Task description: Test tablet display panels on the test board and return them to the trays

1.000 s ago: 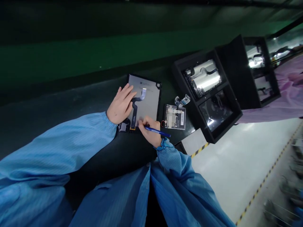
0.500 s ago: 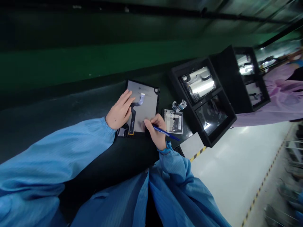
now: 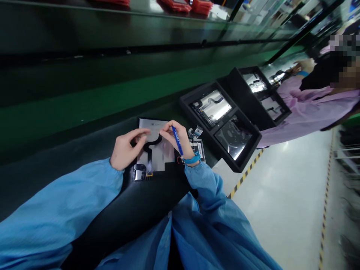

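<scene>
on dark bench (image 3: pixel 92 140), left fingers (image 3: pixel 140 131) apart, right fingers (image 3: pixel 168 125) clamped on pen (image 3: pixel 177 140), pale floor (image 3: pixel 277 183)

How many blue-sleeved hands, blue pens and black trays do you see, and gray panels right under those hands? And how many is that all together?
Left hand and right hand: 2
Blue pen: 1
Gray panel: 1
Near black tray and far black tray: 2
Total: 6

Our pen (image 3: pixel 177 140) is blue, our panel (image 3: pixel 164 154) grey, its ribbon cable (image 3: pixel 149 161) black; past our table's (image 3: pixel 84 150) edge, floor tape (image 3: pixel 244 175) is striped yellow-black.
</scene>
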